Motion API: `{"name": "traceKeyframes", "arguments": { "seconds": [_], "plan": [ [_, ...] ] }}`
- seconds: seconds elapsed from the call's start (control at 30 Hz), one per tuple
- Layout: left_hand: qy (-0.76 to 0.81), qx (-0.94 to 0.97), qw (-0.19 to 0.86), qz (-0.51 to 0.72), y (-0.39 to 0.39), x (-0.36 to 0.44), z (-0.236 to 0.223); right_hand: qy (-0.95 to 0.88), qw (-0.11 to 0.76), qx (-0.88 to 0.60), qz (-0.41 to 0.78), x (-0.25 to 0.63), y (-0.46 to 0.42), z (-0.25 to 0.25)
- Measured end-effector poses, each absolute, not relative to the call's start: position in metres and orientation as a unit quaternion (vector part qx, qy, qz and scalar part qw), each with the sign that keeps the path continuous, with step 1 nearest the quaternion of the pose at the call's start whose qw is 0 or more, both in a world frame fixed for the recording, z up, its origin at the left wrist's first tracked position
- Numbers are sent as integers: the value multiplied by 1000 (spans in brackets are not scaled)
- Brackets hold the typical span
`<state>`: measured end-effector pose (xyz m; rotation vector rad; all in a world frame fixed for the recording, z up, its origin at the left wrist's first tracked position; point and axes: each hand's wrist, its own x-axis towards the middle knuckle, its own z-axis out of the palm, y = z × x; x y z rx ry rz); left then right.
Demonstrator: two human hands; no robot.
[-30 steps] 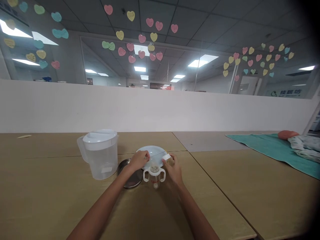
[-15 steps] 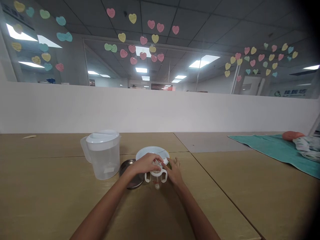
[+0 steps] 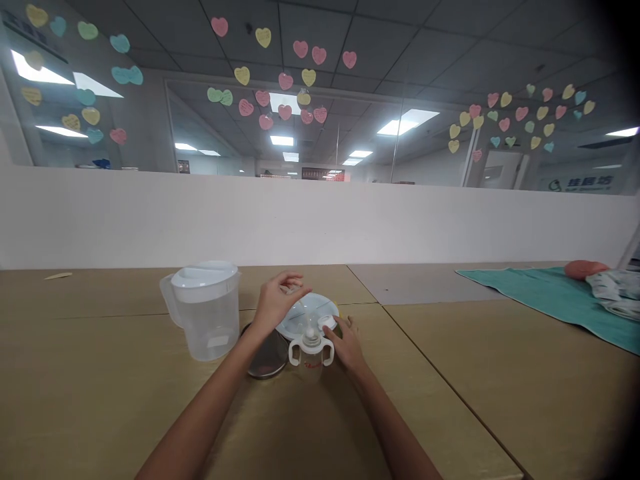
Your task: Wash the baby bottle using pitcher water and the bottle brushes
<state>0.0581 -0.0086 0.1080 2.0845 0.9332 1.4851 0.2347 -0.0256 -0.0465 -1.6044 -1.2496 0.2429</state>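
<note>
A clear baby bottle (image 3: 312,359) with two white handles and red print stands upright on the table in front of me. A clear, pale teat-like top rises from its collar. My left hand (image 3: 278,301) is raised above and left of the bottle, thumb and fingers curled together; something clear may be between them, too small to make out. My right hand (image 3: 349,343) is beside the bottle's right handle, its thumb against a small white-topped container (image 3: 327,323) with fingers round the far side. Behind the bottle lies a pale blue-white plate (image 3: 287,327).
At left stands a clear lidded pitcher (image 3: 209,320) of water. A round dark metal dish (image 3: 267,360) lies under my left forearm. At far right a green towel (image 3: 545,297) carries an orange object (image 3: 585,269) and patterned cloth (image 3: 617,293). A white wall (image 3: 320,223) borders the table's back.
My left hand has lifted off the bottle's top, up and to the left, uncovering the teat-like piece. The right hand has stayed nearly in place.
</note>
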Motion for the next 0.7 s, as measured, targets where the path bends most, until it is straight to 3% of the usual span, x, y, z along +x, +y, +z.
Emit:
{"name": "traceKeyframes", "arguments": {
  "seconds": [0.23, 0.47, 0.7],
  "plan": [
    [347, 731, 104, 579, 17, 55, 86, -529, 510, -669, 112, 236, -25, -46],
    [343, 796, 29, 497, 31, 52, 65, -526, 515, -666, 120, 237, -25, -46],
    [375, 862, 59, 336, 43, 48, 44, -538, 507, -662, 122, 238, -24, -47]
  ]
}}
